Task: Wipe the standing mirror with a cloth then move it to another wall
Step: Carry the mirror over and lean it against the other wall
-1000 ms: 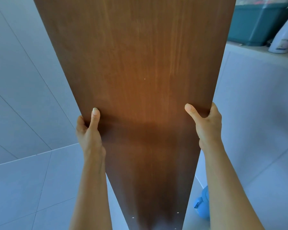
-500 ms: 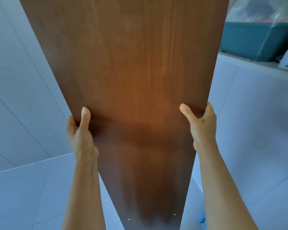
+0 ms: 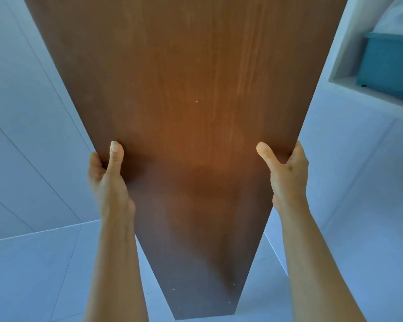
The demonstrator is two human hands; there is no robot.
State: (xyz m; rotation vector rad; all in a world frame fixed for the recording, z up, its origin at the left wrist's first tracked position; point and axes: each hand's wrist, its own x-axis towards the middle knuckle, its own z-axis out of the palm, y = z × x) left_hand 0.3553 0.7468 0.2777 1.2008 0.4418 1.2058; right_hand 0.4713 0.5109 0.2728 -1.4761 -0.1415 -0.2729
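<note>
The standing mirror (image 3: 191,94) fills the middle of the view with its brown wooden back toward me; the glass side is hidden. It stands upright, its bottom edge just above or on the tiled floor. My left hand (image 3: 108,180) grips its left edge, thumb flat on the wood. My right hand (image 3: 286,175) grips the right edge the same way. No cloth is in view.
A white tiled wall (image 3: 28,126) rises on the left. A white ledge (image 3: 368,94) on the right carries a teal box (image 3: 389,66). Pale floor tiles (image 3: 33,275) spread below, on both sides of the mirror.
The view has swung with the mirror: the teal box and ledge slid toward the right edge. The white bottle and the blue object on the floor have left the view. Both hands keep their grip.
</note>
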